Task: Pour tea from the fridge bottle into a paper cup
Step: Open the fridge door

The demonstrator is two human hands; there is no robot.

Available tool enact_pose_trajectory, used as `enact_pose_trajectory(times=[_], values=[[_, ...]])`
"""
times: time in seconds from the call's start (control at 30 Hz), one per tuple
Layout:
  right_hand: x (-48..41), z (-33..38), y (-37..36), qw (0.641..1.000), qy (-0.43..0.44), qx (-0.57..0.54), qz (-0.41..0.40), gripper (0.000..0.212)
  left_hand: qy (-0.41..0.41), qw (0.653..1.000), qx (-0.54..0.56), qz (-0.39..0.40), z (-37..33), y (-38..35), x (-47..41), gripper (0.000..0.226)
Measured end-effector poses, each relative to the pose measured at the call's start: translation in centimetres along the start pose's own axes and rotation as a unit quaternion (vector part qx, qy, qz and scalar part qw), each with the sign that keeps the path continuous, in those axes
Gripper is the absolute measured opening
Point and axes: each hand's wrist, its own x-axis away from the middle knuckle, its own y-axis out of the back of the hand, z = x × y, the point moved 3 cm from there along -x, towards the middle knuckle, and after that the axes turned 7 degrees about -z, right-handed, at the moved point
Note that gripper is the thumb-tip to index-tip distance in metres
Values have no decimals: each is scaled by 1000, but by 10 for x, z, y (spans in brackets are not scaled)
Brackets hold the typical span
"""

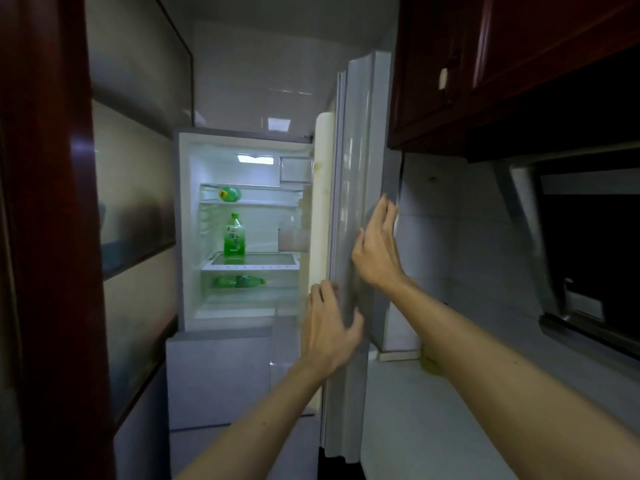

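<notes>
Your right hand [375, 245] lay flat against the outer face of the fridge door [360, 188], fingers straight and close together, thumb out to the left, gripping nothing. Your left hand [329, 329] sat lower and nearer, on the door's near edge, fingers loosely spread with the tips at the inner rim and the thumb out to the right; it looked like a light push or hold on the edge, not a closed grasp. Both forearms reached in from the near right.

The door stood wide open, seen almost edge-on, with its pale inner lining turned left toward the fridge [187, 237]. Blurred door bins showed on that lining; what was in them you could not tell.

Inside the lit compartment, an upright bottle [234, 239] of green tea stood on the middle shelf [277, 263], left of center, green cap on and label facing you. A second bottle [229, 194] lay on its side on the shelf above, yellow cap toward you. A third bottle [239, 281] lay flat below the middle shelf, its yellow cap pointing right. All three were well apart from your hands.

A dark red frame [52, 237] filled the left side, and red cabinets [502, 64] hung at the upper right over a pale counter [450, 427].
</notes>
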Motion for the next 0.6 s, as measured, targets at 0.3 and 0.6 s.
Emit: enact_pose_trajectory(times=[0.3,0.6], values=[[-12,-55,38,996,31,75,-49,80,48,982,123,136,-32,-48,2,87],[-14,-88,65,990,-45,129,-20,95,47,962,168,209,-56,-98,9,92]])
